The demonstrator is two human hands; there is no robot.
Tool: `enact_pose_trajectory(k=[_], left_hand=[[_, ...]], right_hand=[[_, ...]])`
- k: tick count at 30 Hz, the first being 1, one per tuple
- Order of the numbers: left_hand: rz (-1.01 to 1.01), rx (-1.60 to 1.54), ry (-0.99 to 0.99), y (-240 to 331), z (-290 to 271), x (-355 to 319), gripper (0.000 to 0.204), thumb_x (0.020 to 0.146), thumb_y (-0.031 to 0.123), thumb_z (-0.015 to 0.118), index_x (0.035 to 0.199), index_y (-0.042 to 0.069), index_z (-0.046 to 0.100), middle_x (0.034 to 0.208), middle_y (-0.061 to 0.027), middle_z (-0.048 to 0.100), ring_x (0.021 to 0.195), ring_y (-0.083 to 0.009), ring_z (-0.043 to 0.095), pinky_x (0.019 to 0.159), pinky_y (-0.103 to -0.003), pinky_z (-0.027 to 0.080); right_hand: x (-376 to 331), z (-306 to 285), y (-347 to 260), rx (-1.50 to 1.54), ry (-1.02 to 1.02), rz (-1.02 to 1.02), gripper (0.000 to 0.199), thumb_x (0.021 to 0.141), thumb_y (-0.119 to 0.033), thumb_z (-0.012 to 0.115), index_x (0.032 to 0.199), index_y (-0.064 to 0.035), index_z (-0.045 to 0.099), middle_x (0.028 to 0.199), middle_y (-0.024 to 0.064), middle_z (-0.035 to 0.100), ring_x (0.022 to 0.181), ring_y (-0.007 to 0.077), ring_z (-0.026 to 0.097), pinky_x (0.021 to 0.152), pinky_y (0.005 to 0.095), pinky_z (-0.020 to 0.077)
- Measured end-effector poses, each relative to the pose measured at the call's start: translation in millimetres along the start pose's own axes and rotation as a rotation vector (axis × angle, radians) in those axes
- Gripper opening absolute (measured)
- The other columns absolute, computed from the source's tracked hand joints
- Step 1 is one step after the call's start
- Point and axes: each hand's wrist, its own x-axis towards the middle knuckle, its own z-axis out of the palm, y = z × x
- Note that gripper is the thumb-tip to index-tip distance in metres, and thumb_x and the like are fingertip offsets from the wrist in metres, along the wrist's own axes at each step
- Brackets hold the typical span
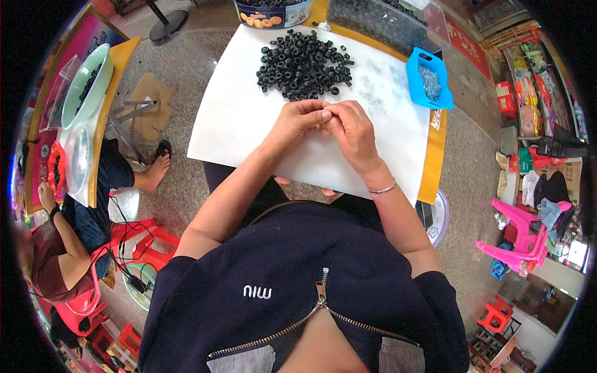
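My left hand (pixel 298 121) and my right hand (pixel 354 132) meet over the near part of a white sheet (pixel 239 112) on the table. Both have their fingertips pinched together, thumbs close to each other. Whatever is between the fingers is hidden or too small to make out. Just beyond them lies a heap of small black ring-like parts (pixel 301 65), a few scattered at its edge. Right of the hands, a blue plastic scoop-shaped tray (pixel 412 71) holds many tiny clear-grey pieces (pixel 429 82).
A round tub (pixel 273 15) and a clear bin (pixel 379 28) of black parts stand at the table's far side. At left, a co-worker (pixel 68 248) sits at another table with a pale green basin (pixel 102 65). A pink stool (pixel 522 233) lies to the right.
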Motion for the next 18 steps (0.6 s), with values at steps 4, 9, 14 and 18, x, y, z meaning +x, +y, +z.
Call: enact_pose_trajectory(k=[4,9,14,18], left_hand=[[-0.043,-0.001,-0.064,0,-3,0,0.027,0.089,0.013,0.058,0.109,-0.005,0.058,0.092,-0.0082,0.064,0.074,-0.0137,0.061,0.071,-0.025,0.05],[-0.02,-0.091,-0.058,1,0,0,0.024,0.093,0.013,0.053,0.108,-0.005,0.059,0.088,-0.006,0.063,0.069,-0.0111,0.059,0.067,-0.022,0.049],[0.006,-0.204,0.007,-4,1,2,0.023,0.095,0.013,0.049,0.109,-0.004,0.055,0.08,-0.0034,0.058,0.062,-0.0106,0.055,0.06,-0.022,0.047],[0.002,-0.172,0.03,0,4,0,0.023,0.095,0.015,0.048,0.107,-0.003,0.055,0.08,-0.0037,0.058,0.061,-0.0103,0.054,0.058,-0.022,0.046]], right_hand=[[-3,-1,-2,0.175,-0.03,0.159,0.021,0.078,0.002,0.058,0.098,-0.0023,0.06,0.084,0.0102,0.057,0.077,0.0256,0.057,0.069,0.0344,0.0481],[-2,-1,-15,0.351,0.016,0.417,0.018,0.082,-0.001,0.057,0.1,-0.0024,0.06,0.086,0.0092,0.057,0.077,0.0234,0.058,0.069,0.0323,0.0489],[0,20,0,0.077,0.129,0.224,0.019,0.089,-0.007,0.055,0.107,-0.0023,0.06,0.1,0.008,0.055,0.082,0.014,0.057,0.068,0.0247,0.0477],[4,31,-10,0.234,0.076,0.293,0.019,0.093,-0.011,0.05,0.104,-0.0016,0.063,0.106,0.0095,0.052,0.083,0.0165,0.056,0.07,0.0263,0.0478]])
